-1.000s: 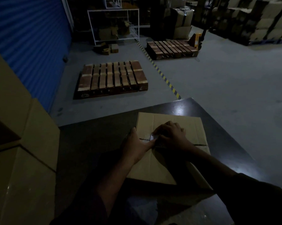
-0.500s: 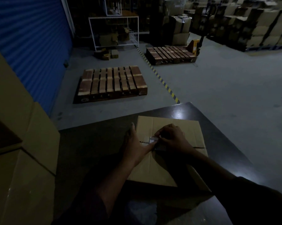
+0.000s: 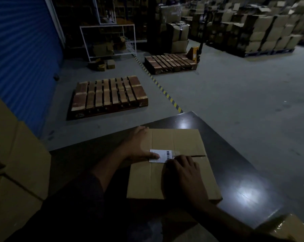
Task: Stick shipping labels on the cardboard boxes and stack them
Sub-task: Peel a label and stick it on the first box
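box: flat cardboard box (image 3: pixel 174 168) lay on the dark desk (image 3: pixel 238 172), centre of the desk, top flap seam running 3 to 9 o'clock.
label: white shipping label (image 3: pixel 161 155) sat on the box top over the seam, toward the 9 o'clock side, barcode at its 3 o'clock end.
left hand: your left hand (image 3: pixel 139 145) lay flat on the box's 9 o'clock edge, fingers straight toward 12 o'clock, thumb pressing the label's 9 o'clock end.
right hand: your right hand (image 3: pixel 182 173) rested palm-down on the box, fingers loosely spread, tips touching the label's 3 o'clock end; nothing gripped.
stack: more cardboard boxes (image 3: pixel 13 172) stood stacked at 9 o'clock, just beside the desk.
floor: two wooden pallets (image 3: pixel 109 95) lay at 11 to 12 o'clock, well apart from the desk.
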Demonstrator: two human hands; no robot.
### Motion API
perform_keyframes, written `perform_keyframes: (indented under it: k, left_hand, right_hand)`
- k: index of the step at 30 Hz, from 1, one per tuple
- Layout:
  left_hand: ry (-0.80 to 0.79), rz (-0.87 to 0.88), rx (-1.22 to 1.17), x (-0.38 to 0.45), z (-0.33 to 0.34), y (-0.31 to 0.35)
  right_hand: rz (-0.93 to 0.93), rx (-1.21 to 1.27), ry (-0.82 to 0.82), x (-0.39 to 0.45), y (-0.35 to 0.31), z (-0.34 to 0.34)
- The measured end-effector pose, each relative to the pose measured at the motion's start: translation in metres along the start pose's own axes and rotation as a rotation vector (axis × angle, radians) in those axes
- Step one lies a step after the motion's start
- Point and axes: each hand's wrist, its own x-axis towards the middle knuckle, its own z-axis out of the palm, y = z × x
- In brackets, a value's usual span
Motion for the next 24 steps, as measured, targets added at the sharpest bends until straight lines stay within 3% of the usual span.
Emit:
perform_keyframes:
  k: [3,6,11,17,24]
  left_hand:
    - [0.053,-0.032,0.049,-0.003,0.003,-0.009]
    - [0.051,-0.169,0.094,-0.008,0.0,-0.018]
    - [0.268,-0.427,0.079,-0.039,0.023,-0.014]
    - [0.414,-0.426,-0.168,-0.051,0.047,-0.014]
    - [0.441,-0.426,-0.166,-0.052,0.046,-0.012]
  right_hand:
    - [-0.055,-0.001,-0.036,0.014,0.009,-0.005]
    - [-0.15,-0.011,-0.058,0.031,0.023,-0.01]
    - [-0.153,0.016,-0.017,0.059,0.036,-0.01]
    - [0.014,0.117,0.013,0.055,0.011,0.008]
    - [0.077,0.204,0.052,0.061,0.009,0.01]
